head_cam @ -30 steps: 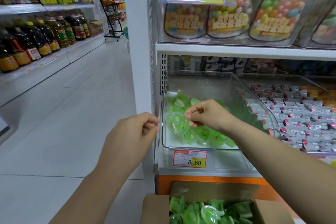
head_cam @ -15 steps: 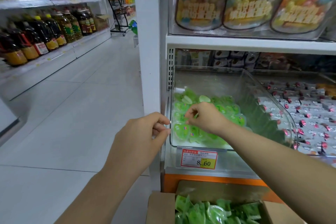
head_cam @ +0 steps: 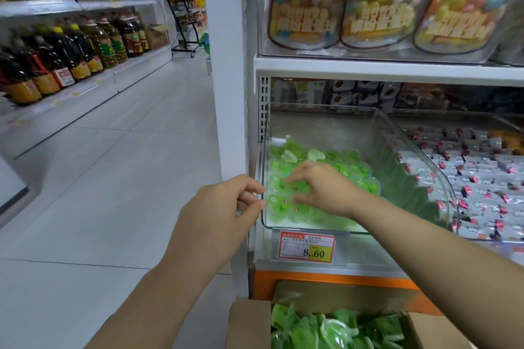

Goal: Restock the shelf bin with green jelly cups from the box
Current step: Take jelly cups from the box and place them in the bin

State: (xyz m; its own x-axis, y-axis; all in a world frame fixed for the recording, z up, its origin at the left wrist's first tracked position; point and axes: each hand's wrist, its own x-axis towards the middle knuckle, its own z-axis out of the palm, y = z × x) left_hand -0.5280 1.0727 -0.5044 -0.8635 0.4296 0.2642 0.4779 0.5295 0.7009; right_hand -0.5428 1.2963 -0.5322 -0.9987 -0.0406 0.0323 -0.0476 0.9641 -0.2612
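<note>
Our right hand (head_cam: 323, 190) rests its fingers (head_cam: 293, 179), pressed together, on green jelly cups (head_cam: 360, 171) in the clear shelf bin (head_cam: 340, 127); our left hand (head_cam: 221, 215) hovers just beside it, fingers loosely curled, empty.

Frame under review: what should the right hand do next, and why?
Probably lift the right hand out of the bin and reach down to the box for more green jelly cups: its fingers lie on a thin layer of cups, the bin has much room left, and the box holds plenty.
</note>
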